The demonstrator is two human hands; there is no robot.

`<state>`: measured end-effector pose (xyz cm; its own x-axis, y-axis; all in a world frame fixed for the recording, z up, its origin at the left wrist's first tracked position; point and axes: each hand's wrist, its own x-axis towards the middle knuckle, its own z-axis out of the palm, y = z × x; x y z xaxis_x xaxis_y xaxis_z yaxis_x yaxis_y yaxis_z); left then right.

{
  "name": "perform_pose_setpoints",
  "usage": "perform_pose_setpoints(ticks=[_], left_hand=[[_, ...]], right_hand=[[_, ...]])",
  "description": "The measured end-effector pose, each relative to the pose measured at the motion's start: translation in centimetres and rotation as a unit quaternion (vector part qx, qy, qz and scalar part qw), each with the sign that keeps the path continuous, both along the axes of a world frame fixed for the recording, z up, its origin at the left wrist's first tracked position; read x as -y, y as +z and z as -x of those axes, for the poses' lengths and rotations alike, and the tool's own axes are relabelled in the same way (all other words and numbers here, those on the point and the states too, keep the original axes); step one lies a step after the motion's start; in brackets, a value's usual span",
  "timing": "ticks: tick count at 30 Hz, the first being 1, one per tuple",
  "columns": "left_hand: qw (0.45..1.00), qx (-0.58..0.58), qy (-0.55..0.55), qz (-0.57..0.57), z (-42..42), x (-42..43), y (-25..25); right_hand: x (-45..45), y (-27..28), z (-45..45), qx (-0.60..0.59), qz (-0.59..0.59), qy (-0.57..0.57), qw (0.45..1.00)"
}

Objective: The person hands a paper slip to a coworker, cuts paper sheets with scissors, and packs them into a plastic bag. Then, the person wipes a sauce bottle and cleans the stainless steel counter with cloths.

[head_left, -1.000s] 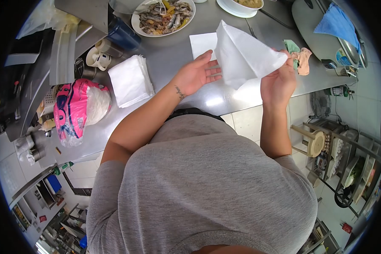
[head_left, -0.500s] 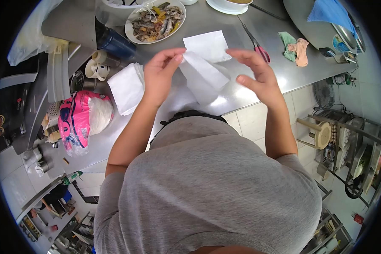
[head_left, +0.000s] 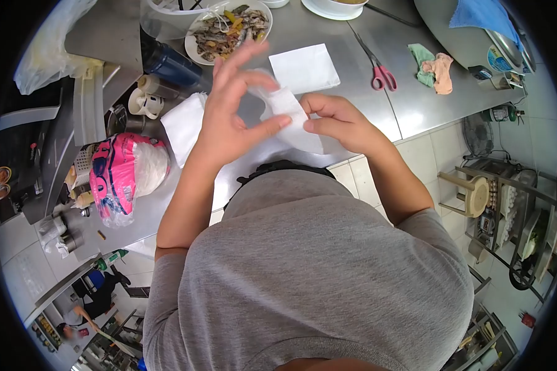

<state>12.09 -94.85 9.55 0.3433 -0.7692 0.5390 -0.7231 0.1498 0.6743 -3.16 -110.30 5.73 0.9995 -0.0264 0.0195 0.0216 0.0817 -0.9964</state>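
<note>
A thin white paper napkin (head_left: pixel 291 123) is held up in front of my waist, partly folded. My right hand (head_left: pixel 340 123) pinches its right edge between thumb and fingers. On the other side my left hand (head_left: pixel 229 114) has its fingers spread, the thumb tip against the paper and the index finger by its upper left edge. Behind them a folded white napkin (head_left: pixel 304 69) lies flat on the steel table. A stack of white napkins (head_left: pixel 184 127) is partly hidden by my left forearm.
Red-handled scissors (head_left: pixel 384 78) lie beyond my right hand, with crumpled green and peach cloths (head_left: pixel 438 71) farther right. A plate of food (head_left: pixel 207 52) stands at the back. Left are a pink plastic package (head_left: pixel 117 176) and a white mug (head_left: pixel 143 104). Another person (head_left: pixel 96 303) appears lower left.
My right hand has moved inward and taken the napkin's right edge. My left hand has spread its fingers and released its pinch on the top corner. The napkin is more folded.
</note>
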Motion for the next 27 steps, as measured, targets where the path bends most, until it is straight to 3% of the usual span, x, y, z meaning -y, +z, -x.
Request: perform_pose_setpoints(ticks=[2,4,7,8,11,14,17,21,23,24,27], left_hand=[[0.997,-0.071,-0.040,-0.020,0.4,0.3,0.4],[0.976,-0.143,-0.120,-0.108,-0.6,0.6,-0.5],[0.871,-0.407,-0.088,-0.259,-1.3,0.7,-1.6],[0.865,-0.473,-0.057,-0.157,-1.1,0.9,-3.3],[0.842,-0.527,0.090,-0.070,-2.2,0.6,-9.4],[0.800,-0.567,0.168,-0.104,-2.1,-1.8,-15.3],[0.811,-0.528,0.174,-0.186,-1.7,-4.3,-20.6],[0.849,-0.303,0.284,-0.327,-0.8,-5.0,-20.6],[0.918,-0.029,0.291,-0.269,0.3,-4.4,-17.9],[0.923,0.110,0.286,-0.232,0.6,-4.2,-17.0],[0.924,0.121,0.040,-0.360,0.4,-4.4,-17.2]], right_hand=[[0.5,-0.3,0.4,-0.003,-0.053,0.025,0.998],[0.8,-0.8,0.2,0.013,-0.103,0.023,0.994],[1.8,-0.5,0.1,-0.041,-0.144,0.017,0.989],[1.6,-0.6,0.1,-0.042,-0.068,-0.018,0.997],[3.9,-5.5,0.4,-0.164,0.037,-0.002,0.986],[7.2,-10.8,1.1,-0.223,0.089,-0.124,0.963],[8.5,-13.3,1.0,-0.224,0.228,-0.156,0.935],[7.7,-13.3,-1.4,-0.086,0.462,-0.274,0.839],[7.0,-13.6,-3.4,-0.019,0.489,-0.237,0.840],[6.7,-13.9,-4.6,0.016,0.501,-0.218,0.838],[4.8,-16.3,-7.4,0.058,0.565,-0.139,0.811]])
